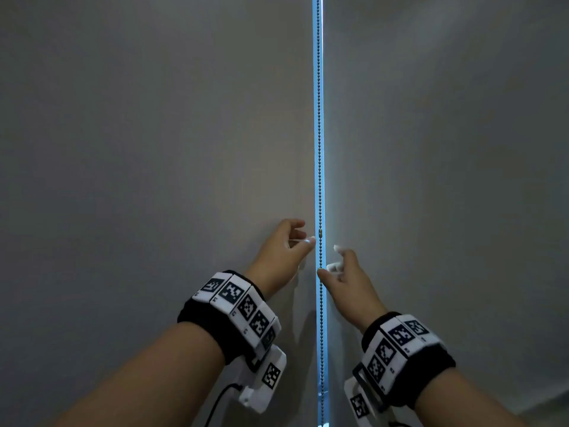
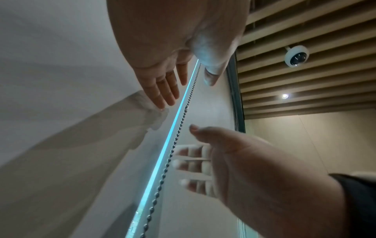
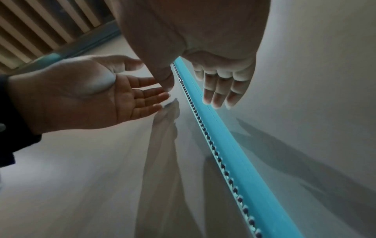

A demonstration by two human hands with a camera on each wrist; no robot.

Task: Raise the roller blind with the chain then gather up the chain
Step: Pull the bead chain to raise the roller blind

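Observation:
A dark bead chain [image 1: 319,180] hangs straight down the bright blue gap between two lowered grey roller blinds [image 1: 154,149]. My left hand [image 1: 303,234] is just left of the chain, fingers relaxed, thumb tip close to a small connector [image 1: 320,232] on it. My right hand [image 1: 331,261] is a little lower on the right, its thumb tip at the chain and its fingers spread. In the left wrist view the chain [image 2: 179,127] runs between the left hand's [image 2: 191,87] fingers and thumb. The right hand [image 3: 191,91] straddles the chain [image 3: 211,145] too. Neither hand grips it.
The right blind [image 1: 446,149] fills the other half of the head view. Above are a slatted wooden ceiling [image 2: 305,40] with a white dome camera [image 2: 297,55] and a small spot light [image 2: 285,96]. A beige wall [image 2: 305,145] stands off to the right.

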